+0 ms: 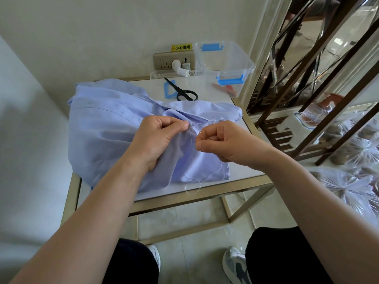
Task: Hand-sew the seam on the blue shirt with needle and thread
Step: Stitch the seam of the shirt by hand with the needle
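Observation:
The light blue shirt (102, 128) lies bunched over a small white-topped table (242, 173). My left hand (158, 138) pinches a fold of the shirt near its seam, fingers curled into the cloth. Just to its right, my right hand (223, 140) is curled and pinches a thin needle (199, 132) between thumb and forefinger. A fine white thread (192, 187) runs from the needle down over the shirt and loops near the table's front edge.
Black scissors (183, 91) and a blue plastic piece (169, 90) lie behind the shirt. A clear box with blue latches (225, 62) stands at the back right by a wall socket (174, 60). A metal shelf (307, 99) and plastic bags (352, 187) crowd the right.

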Motion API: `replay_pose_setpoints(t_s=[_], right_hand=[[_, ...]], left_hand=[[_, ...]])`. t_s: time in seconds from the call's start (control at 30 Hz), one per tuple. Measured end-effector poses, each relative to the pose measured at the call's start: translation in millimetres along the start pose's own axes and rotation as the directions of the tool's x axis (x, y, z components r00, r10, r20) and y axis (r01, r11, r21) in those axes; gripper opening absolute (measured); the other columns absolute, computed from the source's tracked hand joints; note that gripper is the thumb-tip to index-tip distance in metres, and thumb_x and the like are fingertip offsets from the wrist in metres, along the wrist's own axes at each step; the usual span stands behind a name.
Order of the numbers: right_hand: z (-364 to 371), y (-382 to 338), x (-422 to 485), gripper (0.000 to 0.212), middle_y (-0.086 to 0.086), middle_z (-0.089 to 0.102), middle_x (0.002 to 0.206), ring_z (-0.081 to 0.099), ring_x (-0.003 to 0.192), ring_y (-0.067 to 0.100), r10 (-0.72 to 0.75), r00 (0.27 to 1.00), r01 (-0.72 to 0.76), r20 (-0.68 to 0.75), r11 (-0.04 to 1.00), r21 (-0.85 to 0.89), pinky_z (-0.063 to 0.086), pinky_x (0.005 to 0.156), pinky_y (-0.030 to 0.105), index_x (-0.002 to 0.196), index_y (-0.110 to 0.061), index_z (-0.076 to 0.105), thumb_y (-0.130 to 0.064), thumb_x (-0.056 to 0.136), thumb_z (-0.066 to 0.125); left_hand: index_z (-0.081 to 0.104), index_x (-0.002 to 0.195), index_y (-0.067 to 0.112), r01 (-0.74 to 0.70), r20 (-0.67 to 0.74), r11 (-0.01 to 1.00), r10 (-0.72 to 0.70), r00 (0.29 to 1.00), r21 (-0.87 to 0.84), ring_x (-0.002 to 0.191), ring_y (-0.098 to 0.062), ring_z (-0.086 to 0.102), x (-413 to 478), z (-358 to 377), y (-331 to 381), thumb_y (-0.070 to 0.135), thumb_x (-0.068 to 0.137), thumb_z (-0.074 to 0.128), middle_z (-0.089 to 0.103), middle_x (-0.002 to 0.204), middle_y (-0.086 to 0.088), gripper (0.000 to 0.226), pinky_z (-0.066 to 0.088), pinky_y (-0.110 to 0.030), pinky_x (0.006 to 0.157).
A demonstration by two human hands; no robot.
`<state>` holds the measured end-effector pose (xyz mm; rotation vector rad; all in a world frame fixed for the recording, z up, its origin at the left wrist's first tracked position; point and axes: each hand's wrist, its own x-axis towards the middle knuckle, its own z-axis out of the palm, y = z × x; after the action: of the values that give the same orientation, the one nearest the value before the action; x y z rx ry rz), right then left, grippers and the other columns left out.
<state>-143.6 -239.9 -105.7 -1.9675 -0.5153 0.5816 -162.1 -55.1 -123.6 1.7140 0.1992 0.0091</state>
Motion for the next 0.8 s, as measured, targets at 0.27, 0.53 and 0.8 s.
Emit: replay_pose_setpoints(t_s=[0.27,0.53,0.8], right_hand=[[-8.4,4.9,4.6,0.007,-0.006,0.029,0.047,0.023,0.041,0.009,-0.013,0.929,0.056,-0.371,0.993,0.104,0.024,0.044,0.019,0.099,-0.012,0.061,-0.010,0.092,0.062],[-14.6,14.5,9.1,0.018,-0.012,0.029,0.046,0.022,0.044,0.009,0.135,0.909,-0.067,-0.393,0.981,0.182,0.022,0.043,0.020,0.084,-0.006,0.067,-0.020,0.095,0.062],[-14.5,13.1,5.9,0.020,-0.014,0.032,0.045,0.022,0.044,0.007,0.108,0.904,-0.002,-0.415,0.969,0.248,0.022,0.042,0.020,0.080,-0.012,0.069,-0.022,0.096,0.061]], left_hand=[[0.077,0.071,0.020,0.022,0.012,1.000,-0.022,1.000,-0.007,0.070,-0.013,0.057,-1.3,0.3,3.5,0.021,0.088,0.069,0.065,0.070,-0.002,0.019,0.046,-0.029,0.071],[0.076,0.073,0.018,-0.027,0.014,0.999,0.027,1.000,0.032,0.075,-0.014,0.054,-0.8,-1.2,1.5,0.022,0.089,0.068,0.061,0.074,-0.005,0.018,0.043,-0.031,0.075],[0.075,0.081,0.024,-0.100,-0.015,0.984,0.103,0.995,0.146,0.071,-0.006,0.058,-0.3,-5.3,0.3,0.021,0.092,0.065,0.067,0.071,0.008,0.015,0.047,-0.022,0.074]])
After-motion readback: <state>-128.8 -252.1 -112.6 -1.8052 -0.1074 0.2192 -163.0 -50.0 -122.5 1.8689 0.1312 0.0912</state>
